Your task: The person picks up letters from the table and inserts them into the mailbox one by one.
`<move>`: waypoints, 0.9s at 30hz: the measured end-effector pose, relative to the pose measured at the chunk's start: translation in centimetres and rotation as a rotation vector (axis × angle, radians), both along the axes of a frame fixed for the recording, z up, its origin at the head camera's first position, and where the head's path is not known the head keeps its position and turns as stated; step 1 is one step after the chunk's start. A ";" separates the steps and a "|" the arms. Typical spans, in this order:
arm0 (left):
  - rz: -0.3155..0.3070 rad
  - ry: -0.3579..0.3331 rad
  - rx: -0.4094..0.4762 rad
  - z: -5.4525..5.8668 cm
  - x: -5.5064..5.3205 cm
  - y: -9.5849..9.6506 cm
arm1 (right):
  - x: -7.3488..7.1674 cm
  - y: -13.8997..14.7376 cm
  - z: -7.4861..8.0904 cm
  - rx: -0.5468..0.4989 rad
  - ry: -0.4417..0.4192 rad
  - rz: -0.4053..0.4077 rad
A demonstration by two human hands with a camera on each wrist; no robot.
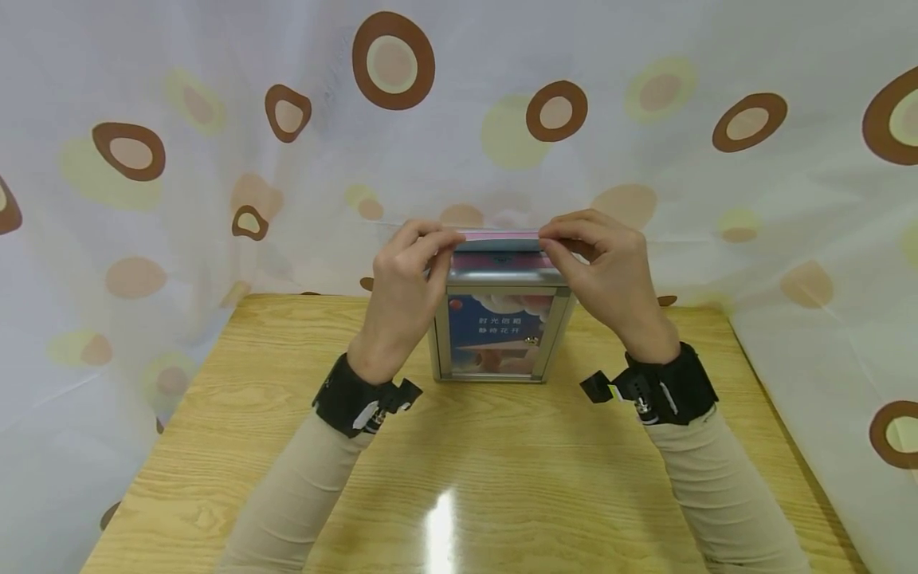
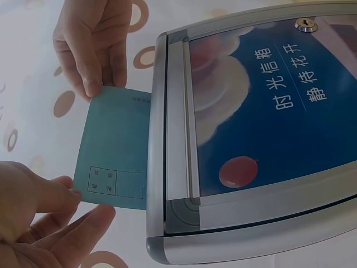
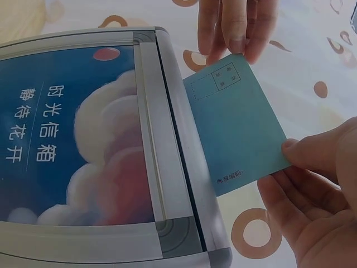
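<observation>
A blue-green envelope with printed stamp boxes stands out above the top of a mailbox; its lower part is hidden by the box. My left hand pinches one upper corner between thumb and fingers. At the opposite corner my right hand pinches the envelope the same way. The mailbox has a silver metal frame, a blue front panel with clouds and white Chinese characters, and a small lock. Whether the envelope's lower edge is inside the slot, I cannot tell.
The mailbox stands upright near the back of a wooden table. Behind and on both sides hangs a white curtain with brown rings and pale spots. Each wrist wears a black strap with a small camera.
</observation>
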State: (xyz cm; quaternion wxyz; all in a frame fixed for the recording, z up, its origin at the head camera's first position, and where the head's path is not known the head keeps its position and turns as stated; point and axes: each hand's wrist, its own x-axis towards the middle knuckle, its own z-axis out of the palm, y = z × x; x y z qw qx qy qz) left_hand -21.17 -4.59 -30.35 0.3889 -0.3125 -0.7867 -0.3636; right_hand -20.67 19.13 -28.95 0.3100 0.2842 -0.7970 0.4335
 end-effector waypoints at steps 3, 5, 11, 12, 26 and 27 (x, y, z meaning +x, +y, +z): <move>0.000 -0.001 0.003 -0.2 -0.1 0.1 | 0.2 -0.2 0.2 -0.003 0.000 0.000; 0.001 -0.003 0.004 -0.4 -0.2 0.2 | 0.1 -0.2 0.2 -0.003 -0.001 -0.004; 0.004 -0.012 0.004 -0.7 -0.4 0.2 | -0.9 0.2 -0.9 -0.003 -0.009 -0.014; 0.006 -0.013 0.004 -0.8 -0.4 0.2 | -1.0 0.3 -1.0 -0.003 -0.011 -0.014; 0.006 -0.047 0.007 -1.0 -0.5 0.1 | -1.1 0.3 -1.2 0.021 -0.023 -0.035; 0.004 -0.049 0.008 -1.0 -0.6 0.1 | -1.1 0.3 -1.2 0.024 -0.023 -0.038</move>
